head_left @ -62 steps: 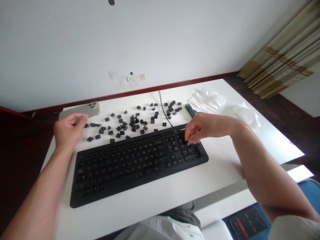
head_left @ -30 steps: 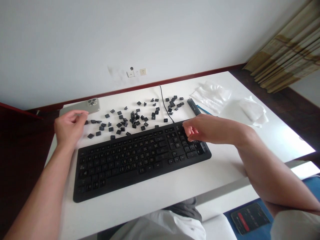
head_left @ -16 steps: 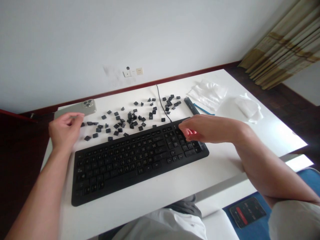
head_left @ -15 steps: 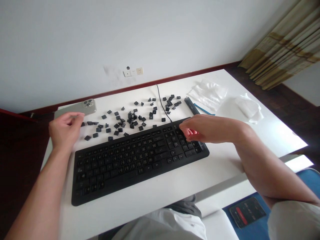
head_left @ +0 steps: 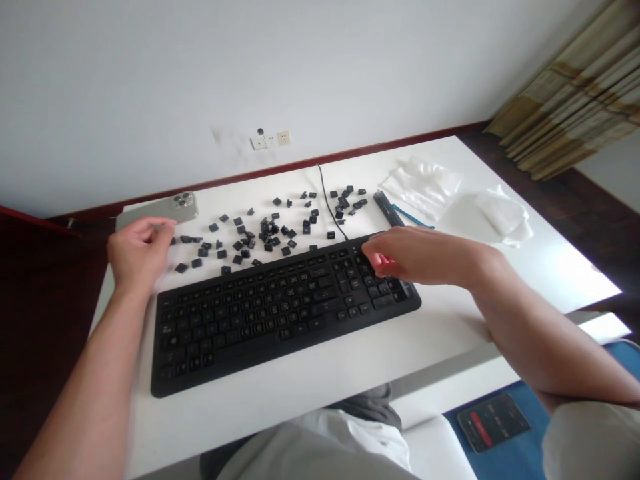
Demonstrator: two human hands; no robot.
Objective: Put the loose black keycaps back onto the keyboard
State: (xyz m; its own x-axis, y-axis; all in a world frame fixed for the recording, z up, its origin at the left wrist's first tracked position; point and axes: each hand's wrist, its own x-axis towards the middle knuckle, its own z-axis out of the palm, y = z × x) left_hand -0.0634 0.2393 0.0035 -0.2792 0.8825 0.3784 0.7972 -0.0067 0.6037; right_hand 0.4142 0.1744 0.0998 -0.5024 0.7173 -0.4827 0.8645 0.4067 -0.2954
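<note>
Under the loosely curled right hand (head_left: 400,257) lies the keyboard (head_left: 280,310), fingertips touching its keys.

arms: bare to the elbow | left hand (head_left: 136,257): no glove | right hand (head_left: 406,255): no glove | clothing: white garment at lap

My right hand (head_left: 405,257) covers the number pad at the three o'clock end of the keyboard (head_left: 280,310), so I cannot tell what the fingertips touch. Legends on the loose keycaps (head_left: 265,233) at twelve o'clock are too small to read. My left hand (head_left: 137,257) is motion-blurred; its curled fingers hide anything held.
</note>
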